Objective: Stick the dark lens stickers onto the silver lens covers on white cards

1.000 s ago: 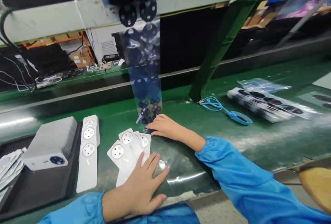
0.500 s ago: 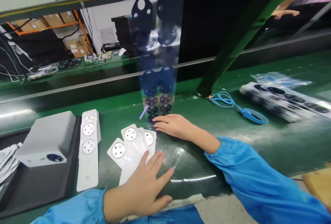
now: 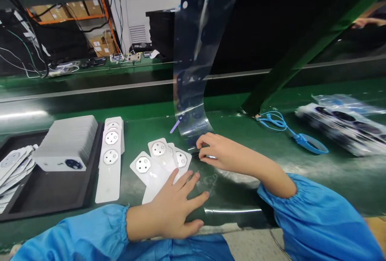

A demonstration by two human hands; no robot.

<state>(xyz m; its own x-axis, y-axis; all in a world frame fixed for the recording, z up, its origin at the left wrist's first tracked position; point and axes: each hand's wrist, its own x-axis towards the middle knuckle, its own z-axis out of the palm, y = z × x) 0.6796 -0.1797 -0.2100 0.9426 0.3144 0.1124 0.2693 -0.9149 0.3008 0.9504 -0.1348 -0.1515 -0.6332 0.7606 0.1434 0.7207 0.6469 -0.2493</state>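
Observation:
My left hand (image 3: 176, 206) lies with fingers spread over the lower part of several fanned white cards (image 3: 158, 174), each topped by a round insert with small holes. Right of those cards, my right hand (image 3: 221, 152) has its fingers curled around a slim shiny dark piece, perhaps a tool; most of it is hidden. Its fingertips are by the lower end of a clear film strip (image 3: 196, 112) that hangs from above and bears dark round-holed shapes. A small purple tab (image 3: 175, 126) sticks out from the strip's left edge.
At left, a black tray (image 3: 54, 194) holds a stack of white phone-like panels (image 3: 64, 142) and loose white pieces (image 3: 13, 168). Overlapping white cards (image 3: 109, 176) lie beside it. A blue wrist strap (image 3: 310, 142), bagged parts (image 3: 343, 126) and a green post (image 3: 289, 56) are at right.
My right hand has drawn back slightly from the strip's end, and its fingers have curled in. The strip's lower end now bends to the right. My left hand stays on the cards.

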